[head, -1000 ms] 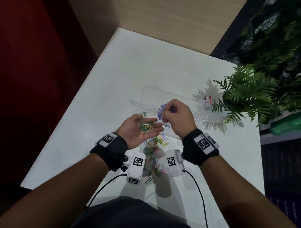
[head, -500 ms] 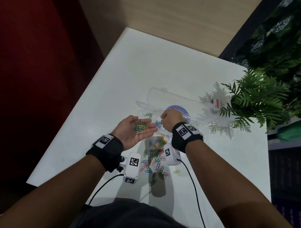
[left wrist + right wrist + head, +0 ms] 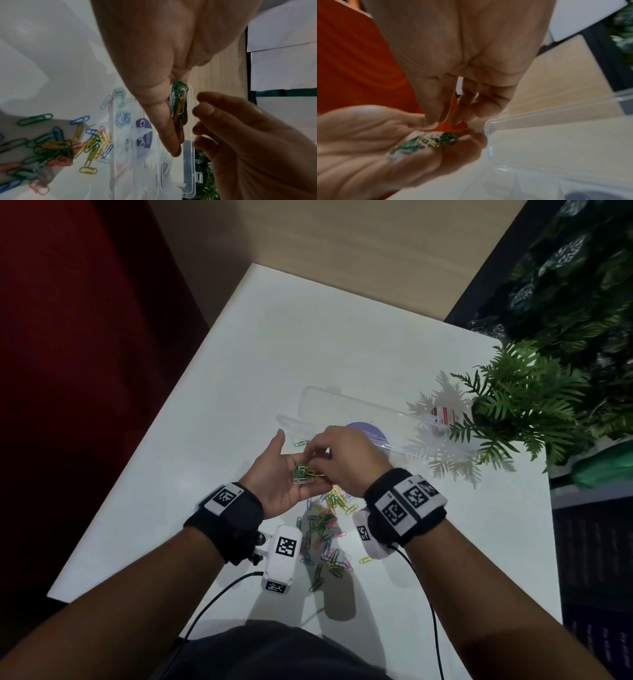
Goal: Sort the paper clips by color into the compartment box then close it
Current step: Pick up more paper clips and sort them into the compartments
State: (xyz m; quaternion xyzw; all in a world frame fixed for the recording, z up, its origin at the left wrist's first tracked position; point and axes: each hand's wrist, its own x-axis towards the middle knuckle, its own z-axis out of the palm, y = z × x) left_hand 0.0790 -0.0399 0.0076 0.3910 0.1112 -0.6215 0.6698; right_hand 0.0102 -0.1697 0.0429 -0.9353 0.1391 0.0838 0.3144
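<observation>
Head view shows my left hand [image 3: 284,474] palm-up and cupped, fingers relaxed, carrying a small bunch of clips [image 3: 303,473], mostly green with yellow and white. My right hand [image 3: 346,460] reaches into that palm with fingertips drawn together; whether it has pinched a clip yet I cannot tell. I should take one colour at a time and keep the palm level. Just beyond both hands lies the open compartment box [image 3: 394,419], its long axis running left to right across the bench [image 3: 239,371]. Below my wrists sits the unsorted pile [image 3: 325,529].
</observation>
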